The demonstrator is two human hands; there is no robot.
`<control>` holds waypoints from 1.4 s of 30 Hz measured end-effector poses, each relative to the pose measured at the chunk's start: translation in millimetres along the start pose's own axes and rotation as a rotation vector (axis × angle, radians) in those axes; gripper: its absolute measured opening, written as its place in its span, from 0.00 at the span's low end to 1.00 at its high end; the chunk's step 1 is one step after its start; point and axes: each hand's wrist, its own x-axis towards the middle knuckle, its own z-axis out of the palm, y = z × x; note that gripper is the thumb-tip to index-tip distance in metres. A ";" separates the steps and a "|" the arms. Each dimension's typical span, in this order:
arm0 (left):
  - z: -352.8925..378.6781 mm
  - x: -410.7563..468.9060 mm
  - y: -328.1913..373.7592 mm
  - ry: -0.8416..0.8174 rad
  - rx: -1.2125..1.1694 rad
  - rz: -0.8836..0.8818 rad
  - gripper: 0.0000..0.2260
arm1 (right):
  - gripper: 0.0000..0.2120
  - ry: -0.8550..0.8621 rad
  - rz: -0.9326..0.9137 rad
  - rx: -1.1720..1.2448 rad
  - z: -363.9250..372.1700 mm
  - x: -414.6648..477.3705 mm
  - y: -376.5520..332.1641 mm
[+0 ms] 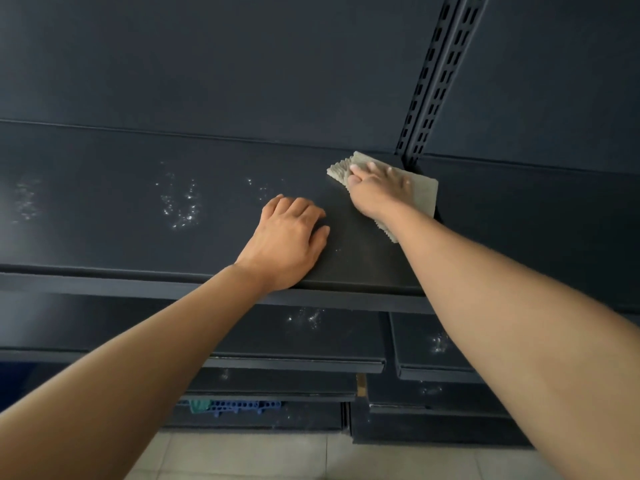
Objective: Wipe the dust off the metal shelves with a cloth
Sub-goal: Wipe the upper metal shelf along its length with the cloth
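Forearms: both are seen bare, stretched forward from the lower corners onto the top shelf (104,220).
Left hand (289,233): laid knuckles-up near the shelf's front edge, fingers loosely bent, nothing held.
Right hand (377,188): set farther back and to the right, palm down, fingers spread and fairly straight, pressed flat on the cloth (420,192); nothing is gripped.
Cloth: a pale ribbed rag spread on the shelf surface under the right hand, its far right corner close beside the slotted upright (436,81) at the shelf's right end.
Dust: whitish specks (181,206) are scattered left of both hands; a fainter patch is seen near the left edge.
Key relation: the shelf's long axis runs left to right, and the unwiped dust lies leftward from the cloth, with the left hand between them.
Judged next need: a leftward sweep along that axis is called for, and the resting hand would probably have to be lifted clear.
Below: lower shelves (311,341), also speckled, appear not yet wiped.
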 end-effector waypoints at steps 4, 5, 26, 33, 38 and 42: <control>1.0 -0.2 -0.7 0.030 0.007 -0.016 0.23 | 0.23 -0.032 -0.034 -0.002 -3.7 21.6 -11.3; 1.5 -0.5 -0.8 0.036 0.007 -0.014 0.24 | 0.23 -0.041 -0.055 -0.003 -3.3 23.9 -15.6; -33.4 -43.1 -67.6 0.080 0.057 -0.027 0.20 | 0.24 0.017 0.022 -0.043 27.1 -95.5 -69.3; -53.8 -57.4 -119.4 0.053 0.070 -0.046 0.13 | 0.24 0.032 -0.086 0.002 50.8 -109.8 -164.7; -57.5 -52.2 -129.0 0.016 0.047 0.024 0.15 | 0.24 0.045 0.018 0.039 48.2 -98.3 -152.4; -56.3 -48.4 -132.5 -0.019 0.020 0.069 0.15 | 0.24 0.043 0.102 0.042 44.5 -82.7 -146.6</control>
